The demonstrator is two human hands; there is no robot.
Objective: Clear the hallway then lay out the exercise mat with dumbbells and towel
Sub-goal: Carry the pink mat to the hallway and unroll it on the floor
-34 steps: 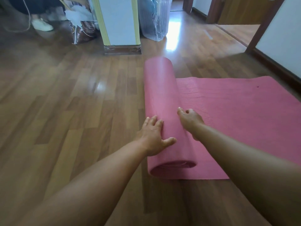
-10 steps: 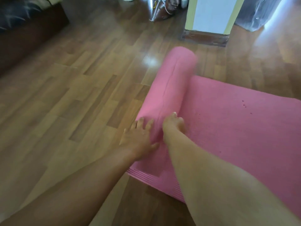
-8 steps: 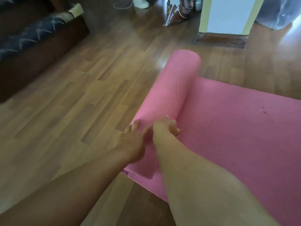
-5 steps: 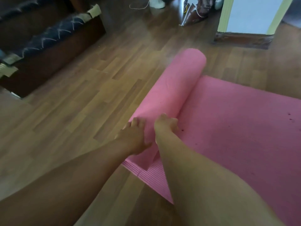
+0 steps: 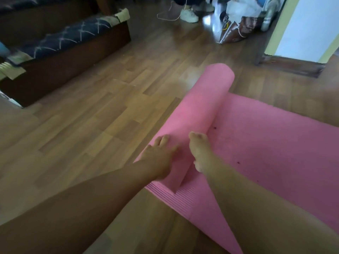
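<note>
A pink exercise mat (image 5: 271,143) lies partly unrolled on the wooden floor, its flat part spreading to the right. The rolled part (image 5: 200,110) stretches from the near edge toward the far middle. My left hand (image 5: 157,158) rests flat on the near end of the roll, fingers straight and pointing away from me. My right hand (image 5: 200,149) presses the roll's right side where it meets the flat mat. No dumbbells or towel are in view.
A dark low sofa (image 5: 60,52) with a patterned blue cushion stands at the left. At the back are a shopping bag (image 5: 236,28), a person's white shoe (image 5: 189,14) and a white pillar with a wooden base (image 5: 291,66). Bare wooden floor (image 5: 91,129) lies left of the roll.
The roll has moved left and grown thinner, so more flat mat shows. My hands have stayed on its near end. The view has swung left, bringing the sofa in.
</note>
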